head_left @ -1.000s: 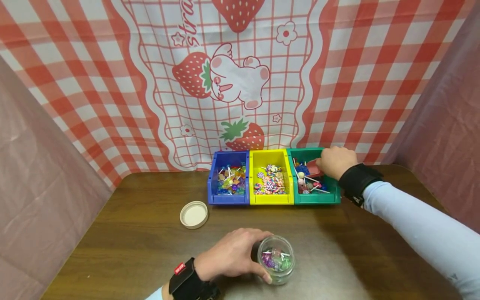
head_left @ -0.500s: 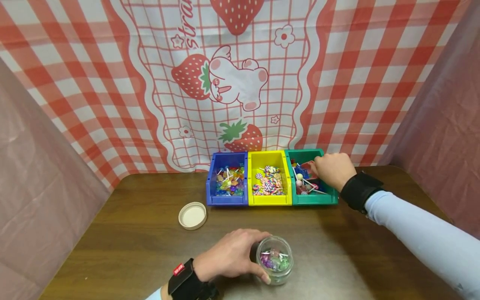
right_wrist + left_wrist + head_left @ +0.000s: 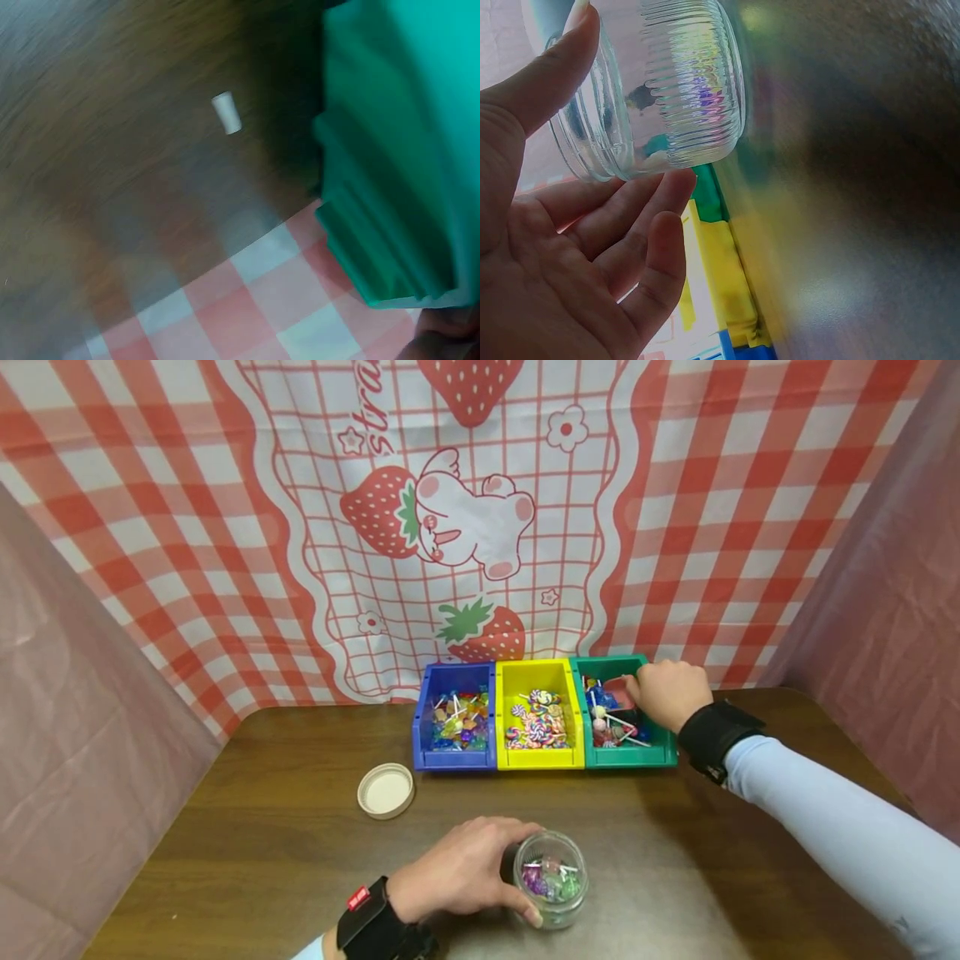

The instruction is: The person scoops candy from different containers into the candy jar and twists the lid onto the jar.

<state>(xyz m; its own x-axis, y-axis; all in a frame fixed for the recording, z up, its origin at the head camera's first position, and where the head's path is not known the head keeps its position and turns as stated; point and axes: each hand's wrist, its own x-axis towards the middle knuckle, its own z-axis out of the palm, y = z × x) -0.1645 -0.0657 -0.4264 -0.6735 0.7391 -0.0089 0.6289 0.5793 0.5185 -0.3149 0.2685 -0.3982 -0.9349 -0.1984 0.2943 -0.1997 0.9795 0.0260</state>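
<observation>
Clear, round glass jar (image 3: 552, 883), lower centre, is clasped by the left hand (image 3: 465, 870); right of centre, the right hand (image 3: 671, 693) grips a pink scoop-like tool (image 3: 618, 692) inside the green rectangular bin (image 3: 632, 757), where jutting white lollipop sticks (image 3: 621, 721) might snag it.

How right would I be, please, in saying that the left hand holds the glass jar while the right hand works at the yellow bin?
The bin's colour is wrong: the head view shows the right hand at the green bin. The left hand does hold the glass jar.
</observation>
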